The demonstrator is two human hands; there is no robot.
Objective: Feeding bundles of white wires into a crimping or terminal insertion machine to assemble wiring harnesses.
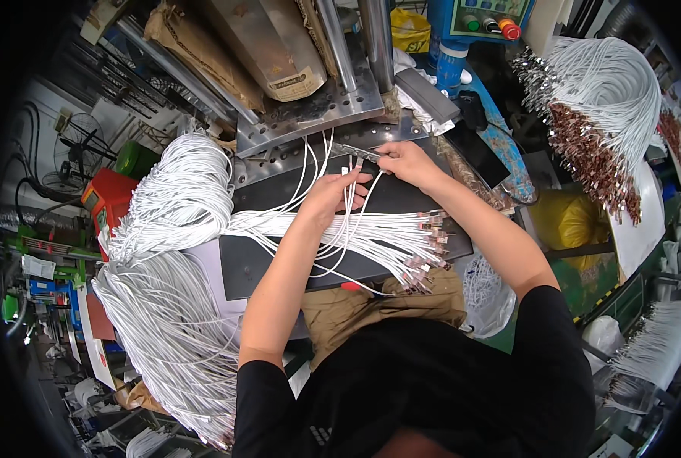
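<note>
Near the middle, under the press, my left hand is closed around a few white cables with small connectors at their upper ends. To its right, my right hand is pinched at the end of a narrow metal piece, beside a looping white cable. What exactly lies between those fingertips is too small to make out. Just below both hands, a bundle of white cables lies across a dark board, with its brownish connectors toward the right.
A metal press with upright rods stands directly ahead. Large bundles of white cables are heaped at the left. More cables with copper-coloured ends hang at the right, near a phone-like dark slab and a control box with buttons.
</note>
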